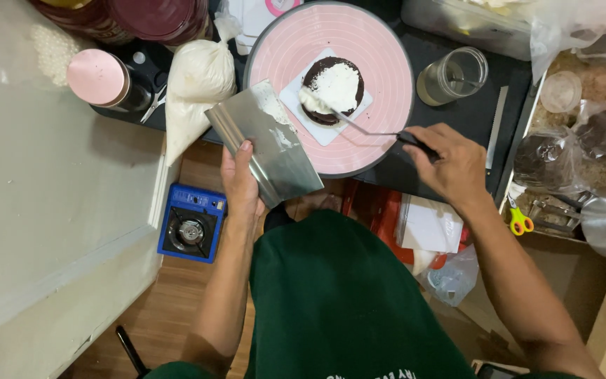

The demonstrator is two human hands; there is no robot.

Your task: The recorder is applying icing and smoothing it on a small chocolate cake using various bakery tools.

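Green apron cloth [338, 295] fills the nearest ground, with the person's forearms running forward on either side of it. Left of the apron, wooden floor [177, 309] lies open down to a pale wall or panel, and a small blue camping stove [192, 223] sits on that floor just below the desk's front edge. Right of the apron the space is crowded: a red bin with white paper [429, 224] and a clear plastic bag [454, 277] are tucked under the desk.

At the desk's front edge, the left hand [241, 184] is wrapped shut around a steel bench scraper [268, 144], thumb laid on its face; the blade is tilted up and overhangs the rim of the pink turntable [380, 77]. The right hand [454, 165] is closed on the dark handle of an offset spatula [359, 128], whose thin blade reaches across the turntable and touches the white cream on a round chocolate cake [334, 90]. That cake sits on a white square board at the turntable's middle.

A filled piping bag [194, 88] lies just left of the turntable, and a pink-lidded jar [99, 78] stands beyond it. On the right stand a glass jar [454, 74] and a long knife [494, 126], then a tray of bagged dark cakes [583, 140] with yellow-handled scissors [520, 221] at its near corner.
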